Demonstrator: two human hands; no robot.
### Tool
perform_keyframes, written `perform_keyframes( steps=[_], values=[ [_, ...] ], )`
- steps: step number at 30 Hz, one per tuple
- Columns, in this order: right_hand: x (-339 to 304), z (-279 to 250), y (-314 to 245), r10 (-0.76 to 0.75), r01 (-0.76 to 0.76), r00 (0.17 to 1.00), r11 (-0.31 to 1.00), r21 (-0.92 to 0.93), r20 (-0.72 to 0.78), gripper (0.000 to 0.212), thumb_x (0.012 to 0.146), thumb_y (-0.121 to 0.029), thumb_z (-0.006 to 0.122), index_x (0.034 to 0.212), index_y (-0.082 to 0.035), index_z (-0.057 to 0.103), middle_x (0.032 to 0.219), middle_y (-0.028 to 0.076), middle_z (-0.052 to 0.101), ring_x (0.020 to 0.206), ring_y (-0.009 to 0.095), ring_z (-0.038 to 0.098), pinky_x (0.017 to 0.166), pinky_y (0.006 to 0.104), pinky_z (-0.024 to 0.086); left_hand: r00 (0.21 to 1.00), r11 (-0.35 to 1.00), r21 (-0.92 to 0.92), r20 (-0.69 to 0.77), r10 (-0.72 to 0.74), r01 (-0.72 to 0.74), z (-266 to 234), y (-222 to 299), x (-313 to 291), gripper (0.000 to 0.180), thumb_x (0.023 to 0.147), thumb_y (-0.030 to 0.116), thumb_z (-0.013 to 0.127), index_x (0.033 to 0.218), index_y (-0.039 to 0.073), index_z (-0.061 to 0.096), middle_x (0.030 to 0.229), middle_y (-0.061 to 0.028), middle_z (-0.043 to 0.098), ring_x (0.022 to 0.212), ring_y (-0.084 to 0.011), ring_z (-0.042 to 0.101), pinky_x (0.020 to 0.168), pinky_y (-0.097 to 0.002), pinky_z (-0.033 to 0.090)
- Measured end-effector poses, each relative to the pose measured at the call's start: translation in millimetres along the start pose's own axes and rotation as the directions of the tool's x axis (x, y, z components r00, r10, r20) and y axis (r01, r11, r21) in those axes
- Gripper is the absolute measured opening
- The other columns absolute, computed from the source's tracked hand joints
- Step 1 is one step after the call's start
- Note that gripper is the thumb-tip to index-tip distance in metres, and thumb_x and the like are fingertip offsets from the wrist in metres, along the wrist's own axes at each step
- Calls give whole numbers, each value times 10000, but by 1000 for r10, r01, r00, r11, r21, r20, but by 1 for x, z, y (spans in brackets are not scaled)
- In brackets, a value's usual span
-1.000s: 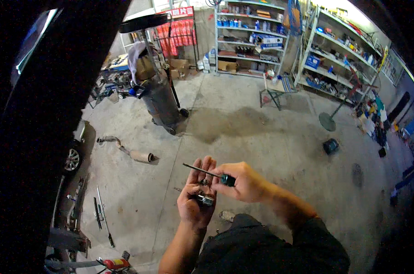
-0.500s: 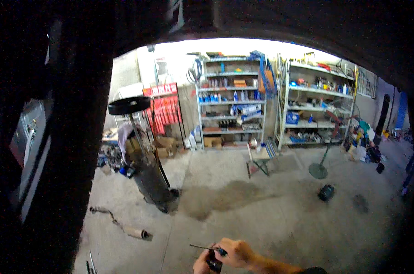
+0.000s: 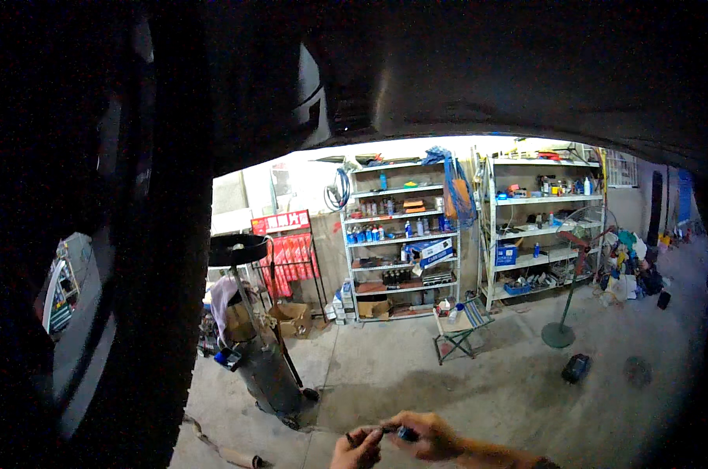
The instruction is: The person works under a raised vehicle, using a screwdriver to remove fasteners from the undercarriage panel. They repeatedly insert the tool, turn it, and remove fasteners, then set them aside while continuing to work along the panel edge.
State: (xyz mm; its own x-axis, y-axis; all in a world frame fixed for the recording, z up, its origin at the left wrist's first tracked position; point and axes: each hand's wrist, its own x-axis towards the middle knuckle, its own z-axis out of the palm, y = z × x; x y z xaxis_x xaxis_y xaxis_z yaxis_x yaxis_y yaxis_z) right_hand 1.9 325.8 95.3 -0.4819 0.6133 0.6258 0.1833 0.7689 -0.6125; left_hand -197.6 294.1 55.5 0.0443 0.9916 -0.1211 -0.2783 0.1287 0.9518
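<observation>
Both hands are close together at the bottom, above the concrete floor. My right hand point(image 3: 433, 438) is closed around a thin-shafted tool with a dark blue handle point(image 3: 406, 433), which looks like a screwdriver. Its thin end points left, toward the other hand. My left hand point(image 3: 357, 450) is closed in a pinch, with a small dark piece point(image 3: 350, 440) showing at the fingertips. What kind of piece it is, I cannot make out. The fingers hide much of both objects.
A dark vehicle underside point(image 3: 479, 94) hangs overhead. At left stands a grey tank with a round pan on top point(image 3: 238, 250); an exhaust pipe point(image 3: 240, 458) lies nearby. Behind are shelves point(image 3: 401, 241), a folding stool point(image 3: 462, 324), a pedestal fan point(image 3: 559, 334) and a black object point(image 3: 576, 368).
My view has tilted up, so the room sits lower in the picture. My hands have drawn slightly apart; the rounded dark item seen between them earlier is less visible now.
</observation>
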Motion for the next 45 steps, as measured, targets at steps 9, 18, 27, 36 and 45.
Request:
perform_keyframes(
  steps=[9,18,27,36,45],
  values=[
    [114,-82,-95,-568,376,822,600,-706,-45,329,838,-148,676,1164,-186,651,974,62,650,747,256,670,604,371,565,697,673,210,354,624,-709,44,201,0,262,957,88,638,1204,8,675,745,42,604,665,-63,531,590,-235,404],
    [233,-107,-192,-902,446,106,419,-791,-418,216,804,-135,794,1011,-137,733,870,65,712,696,196,694,580,306,541,157,152,-72,-72,985,-986,132,332,-40,196,956,279,671,1016,92,668,659,29,543,543,-73,479,473,-248,329],
    [288,-104,-227,-826,277,22,547,-790,-564,279,825,-127,717,1104,-148,717,875,107,720,717,278,710,619,335,569,161,149,-171,-58,985,-974,128,411,-23,212,958,278,647,979,67,660,753,-9,608,657,-102,572,551,-254,421],
    [305,-97,-242,-769,494,-85,520,-697,-634,300,810,-139,717,1109,-122,716,931,132,732,751,301,719,645,358,584,245,247,-94,33,969,-965,125,429,-45,200,957,261,636,971,63,659,767,-18,619,668,-109,580,554,-257,429],
    [302,-96,-245,-764,359,-87,574,-736,-639,234,826,-223,695,1041,-134,719,824,118,710,658,305,685,576,391,568,292,295,-25,81,953,-955,126,427,-61,188,957,243,624,964,58,657,782,-27,629,678,-117,588,556,-260,437]
  ],
)
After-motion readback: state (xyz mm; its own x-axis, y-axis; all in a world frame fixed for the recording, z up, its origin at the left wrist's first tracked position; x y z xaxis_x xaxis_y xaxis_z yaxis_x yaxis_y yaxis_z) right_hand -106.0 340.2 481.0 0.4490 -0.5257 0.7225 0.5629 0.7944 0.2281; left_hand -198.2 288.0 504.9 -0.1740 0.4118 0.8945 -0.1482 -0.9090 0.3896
